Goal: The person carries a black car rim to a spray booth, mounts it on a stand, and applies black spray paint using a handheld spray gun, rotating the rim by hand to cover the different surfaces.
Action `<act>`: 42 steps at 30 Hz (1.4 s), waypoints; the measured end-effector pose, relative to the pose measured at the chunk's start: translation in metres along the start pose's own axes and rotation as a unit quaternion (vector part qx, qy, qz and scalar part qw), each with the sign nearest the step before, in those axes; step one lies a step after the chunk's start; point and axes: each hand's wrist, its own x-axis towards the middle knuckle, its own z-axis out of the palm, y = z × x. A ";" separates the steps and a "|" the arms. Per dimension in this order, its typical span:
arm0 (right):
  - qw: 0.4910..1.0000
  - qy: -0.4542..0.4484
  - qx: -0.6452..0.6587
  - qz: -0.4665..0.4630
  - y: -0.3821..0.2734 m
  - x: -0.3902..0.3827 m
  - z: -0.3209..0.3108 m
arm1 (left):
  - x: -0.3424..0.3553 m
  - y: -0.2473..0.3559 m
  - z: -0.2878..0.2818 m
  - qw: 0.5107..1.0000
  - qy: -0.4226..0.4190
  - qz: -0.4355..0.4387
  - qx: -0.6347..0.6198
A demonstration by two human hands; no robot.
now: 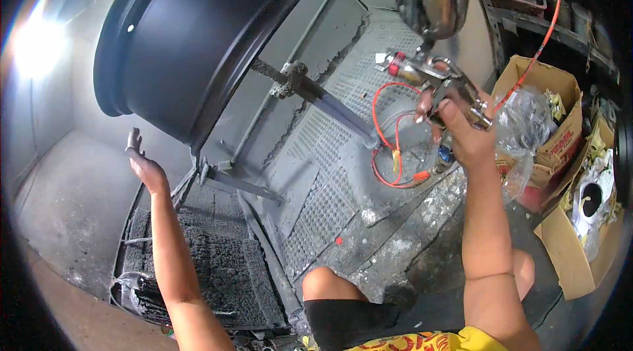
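Observation:
A large dark wheel rim (191,28) is held up at the upper left on a paint-crusted metal stand (330,103). My right hand (467,130) is wrapped round the handle of a metal spray gun (422,74), whose nozzle points left toward the rim. On top of the gun sits a metal paint cup (435,1). My left hand (146,165) is raised just below the rim's lower left edge. Its fingers stretch upward with nothing in them, and it looks apart from the rim. The fingertips look darkened.
An orange air hose (547,37) hangs at the right, and a loop of orange hose (374,159) lies beyond the gun. Cardboard boxes (554,100) with plastic wrap stand to the right below a shelf (560,31). A grey-crusted grate (211,245) lies at the lower left.

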 end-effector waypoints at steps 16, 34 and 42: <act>0.996 -0.066 0.046 0.031 0.005 0.002 -0.019 | -0.004 0.113 0.040 0.941 -0.026 0.280 0.189; 0.990 0.094 -0.088 -0.063 0.014 0.015 -0.036 | 0.006 0.031 0.017 0.977 -0.032 0.189 0.093; 0.999 -0.011 0.013 0.045 0.006 0.003 -0.034 | 0.010 0.040 0.003 0.982 -0.050 0.132 0.128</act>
